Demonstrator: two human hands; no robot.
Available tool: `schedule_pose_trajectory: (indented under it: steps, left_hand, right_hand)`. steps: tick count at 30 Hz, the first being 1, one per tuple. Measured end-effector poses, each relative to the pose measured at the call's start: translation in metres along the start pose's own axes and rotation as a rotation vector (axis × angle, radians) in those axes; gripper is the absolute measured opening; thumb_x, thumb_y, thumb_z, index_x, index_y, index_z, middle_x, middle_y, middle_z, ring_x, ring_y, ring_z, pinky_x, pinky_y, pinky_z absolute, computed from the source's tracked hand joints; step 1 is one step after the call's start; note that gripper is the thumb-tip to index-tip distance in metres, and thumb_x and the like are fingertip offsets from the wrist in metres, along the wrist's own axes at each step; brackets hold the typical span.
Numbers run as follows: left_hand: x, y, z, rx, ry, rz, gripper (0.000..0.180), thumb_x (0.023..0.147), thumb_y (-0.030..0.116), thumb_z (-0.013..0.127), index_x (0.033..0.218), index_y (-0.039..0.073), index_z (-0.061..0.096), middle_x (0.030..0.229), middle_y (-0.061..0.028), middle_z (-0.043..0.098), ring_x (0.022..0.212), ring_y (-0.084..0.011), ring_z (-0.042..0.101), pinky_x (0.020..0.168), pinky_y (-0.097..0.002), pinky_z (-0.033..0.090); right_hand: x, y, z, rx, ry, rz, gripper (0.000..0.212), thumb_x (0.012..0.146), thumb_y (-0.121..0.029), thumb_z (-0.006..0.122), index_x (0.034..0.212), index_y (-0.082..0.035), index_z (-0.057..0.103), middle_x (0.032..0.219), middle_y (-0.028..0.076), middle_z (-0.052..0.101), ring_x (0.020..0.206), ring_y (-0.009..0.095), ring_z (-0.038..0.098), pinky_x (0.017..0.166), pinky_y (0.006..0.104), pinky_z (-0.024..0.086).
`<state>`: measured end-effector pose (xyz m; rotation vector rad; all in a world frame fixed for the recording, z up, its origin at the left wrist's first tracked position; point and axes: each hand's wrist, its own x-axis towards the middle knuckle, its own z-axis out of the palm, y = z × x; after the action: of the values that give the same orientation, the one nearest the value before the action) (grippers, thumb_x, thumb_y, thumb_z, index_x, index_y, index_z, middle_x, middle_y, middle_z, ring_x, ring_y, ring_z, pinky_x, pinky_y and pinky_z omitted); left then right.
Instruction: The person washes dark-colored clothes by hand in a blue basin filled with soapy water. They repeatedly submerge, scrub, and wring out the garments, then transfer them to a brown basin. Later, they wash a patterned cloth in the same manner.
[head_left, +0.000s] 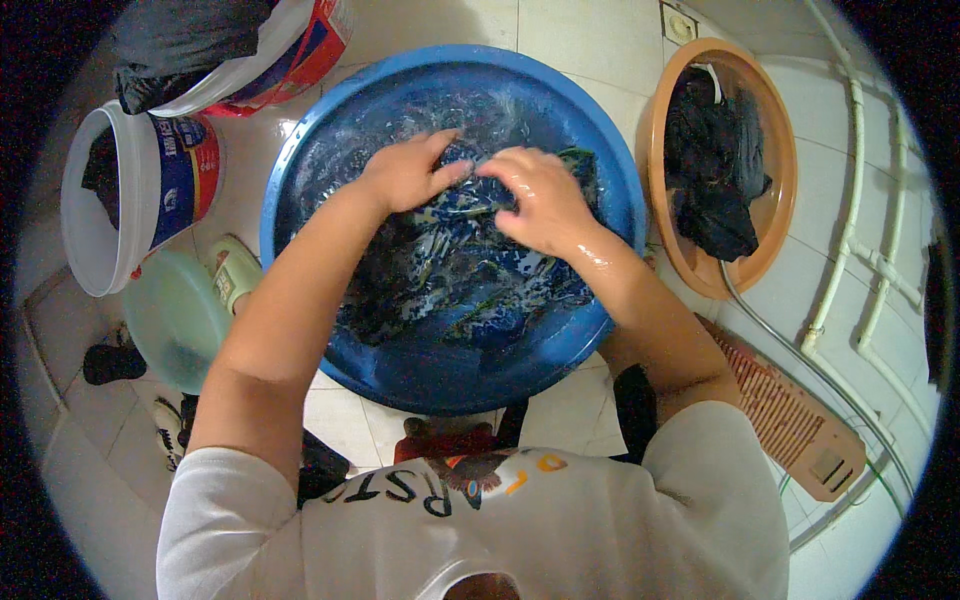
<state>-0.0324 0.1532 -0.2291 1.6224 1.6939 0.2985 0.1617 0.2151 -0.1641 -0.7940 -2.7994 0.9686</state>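
Observation:
A large round blue basin (pixel 450 395) of water stands in front of me, with dark patterned wet cloth (pixel 470 265) spread through it. Above the cloth, left of the basin's middle, is my left hand (pixel 408 172), its thumb and fingers apart. My right hand (pixel 540 198) faces it from the right, fingers bent and thumb held away, with nothing visible in its grasp. Both hands look wet, and their fingertips are close together over the bubbly water. Whether they touch the cloth is hard to make out.
At the right an orange basin (pixel 785 150) holds dark clothes (pixel 715 150); a ridged washboard (pixel 790 410) and hose (pixel 760 315) lie nearby. On the left are two paint buckets, one upper (pixel 290 60) and one lower (pixel 165 185), a pale green basin (pixel 175 320) and a slipper (pixel 237 270).

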Motion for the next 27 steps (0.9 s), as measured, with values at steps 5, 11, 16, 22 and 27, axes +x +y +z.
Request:
schedule_pose_trajectory:
  steps: [5, 11, 16, 22, 27]
  left_hand:
    - [-0.04, 0.012, -0.009, 0.117, -0.146, -0.165, 0.088, 0.061, 0.06, 0.062, 0.124, 0.006, 0.035, 0.089, -0.022, 0.059, 0.088, -0.0356, 0.057, 0.078, -0.0404, 0.044]
    - [-0.068, 0.001, 0.034, 0.425, 0.087, -0.237, 0.087, 0.07, 0.048, 0.061, 0.135, 0.013, 0.015, 0.128, -0.0235, 0.031, 0.114, -0.0382, 0.038, 0.087, -0.0432, 0.037]
    - [-0.053, 0.016, 0.012, 0.647, -0.154, -0.123, 0.089, 0.069, 0.051, 0.061, 0.136, 0.02, 0.012, 0.133, -0.0235, 0.025, 0.121, -0.0378, 0.027, 0.098, -0.0452, 0.026]
    - [-0.016, -0.049, 0.027, -0.051, -0.283, -0.123, 0.078, 0.069, 0.036, 0.064, 0.132, 0.011, 0.027, 0.123, -0.0185, 0.042, 0.111, -0.0284, 0.044, 0.094, -0.0327, 0.034]
    - [-0.023, -0.023, 0.013, -1.51, 0.119, -0.456, 0.072, 0.07, 0.027, 0.067, 0.129, 0.004, 0.031, 0.12, -0.0113, 0.047, 0.107, -0.0276, 0.047, 0.09, -0.0379, 0.038]
  right_hand:
    - [-0.033, 0.026, 0.019, -0.441, 0.295, 0.142, 0.057, 0.069, -0.043, 0.062, 0.119, -0.019, 0.047, 0.132, 0.015, 0.03, 0.119, 0.037, 0.029, 0.092, 0.0514, 0.024]
    - [-0.033, 0.024, 0.067, -0.478, -0.166, 0.37, 0.069, 0.068, -0.054, 0.058, 0.128, -0.029, 0.036, 0.139, 0.018, 0.012, 0.125, 0.042, 0.014, 0.092, 0.0657, 0.014]
    - [-0.015, 0.047, 0.08, -0.497, -0.414, 0.353, 0.05, 0.078, -0.038, 0.05, 0.122, -0.017, 0.045, 0.133, 0.018, 0.028, 0.124, 0.033, 0.025, 0.099, 0.0533, 0.02]
    - [0.017, 0.074, 0.087, -0.178, -0.309, 0.368, 0.054, 0.073, -0.035, 0.053, 0.121, -0.011, 0.044, 0.121, 0.017, 0.045, 0.114, 0.032, 0.039, 0.096, 0.0394, 0.032]
    - [0.019, 0.014, 0.063, 0.026, 0.171, 0.481, 0.05, 0.061, -0.023, 0.064, 0.109, -0.015, 0.051, 0.112, 0.02, 0.047, 0.102, 0.037, 0.047, 0.087, 0.041, 0.04]
